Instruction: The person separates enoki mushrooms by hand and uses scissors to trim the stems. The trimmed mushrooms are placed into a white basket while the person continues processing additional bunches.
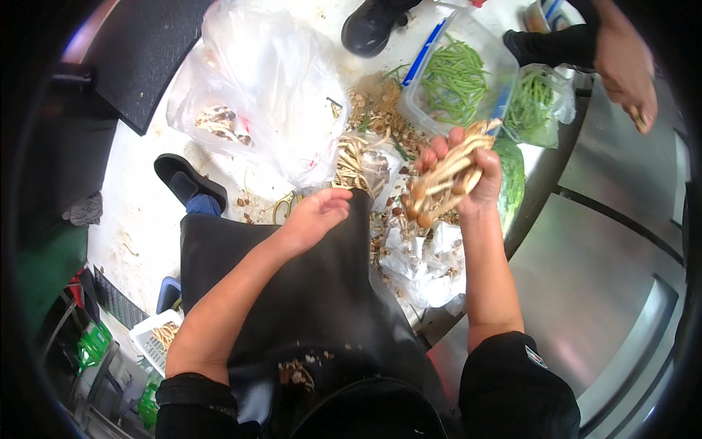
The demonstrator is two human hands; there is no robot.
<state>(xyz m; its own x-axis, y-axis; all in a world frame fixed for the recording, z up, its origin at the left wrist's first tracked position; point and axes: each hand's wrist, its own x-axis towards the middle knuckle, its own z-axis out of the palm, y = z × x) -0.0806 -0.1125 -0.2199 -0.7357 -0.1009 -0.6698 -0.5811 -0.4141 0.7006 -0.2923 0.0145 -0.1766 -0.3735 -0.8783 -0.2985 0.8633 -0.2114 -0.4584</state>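
Observation:
My right hand (482, 175) is closed around a bunch of long-stemmed brown-capped mushrooms (452, 170), its caps towards me. My left hand (323, 211) hovers by the knee of my black apron (307, 280), fingers partly bent and nothing visible in them. Just beyond the knee, more long-stemmed mushrooms (351, 164) lie at an open plastic bag. A large translucent plastic bag (269, 82) with mushrooms inside stands beyond my left hand. Scissors with yellowish handles (283, 207) lie on the floor, partly hidden behind my left hand.
A clear plastic box (406, 104) holds green beans (455, 82). Bagged beans (529, 101) are beside it. Mushroom trimmings (375, 101) and crumpled white bags (422, 269) litter the floor. A white basket (143, 337) stands left, metal doors (587, 285) right. Another person's hand (625, 71) is at upper right.

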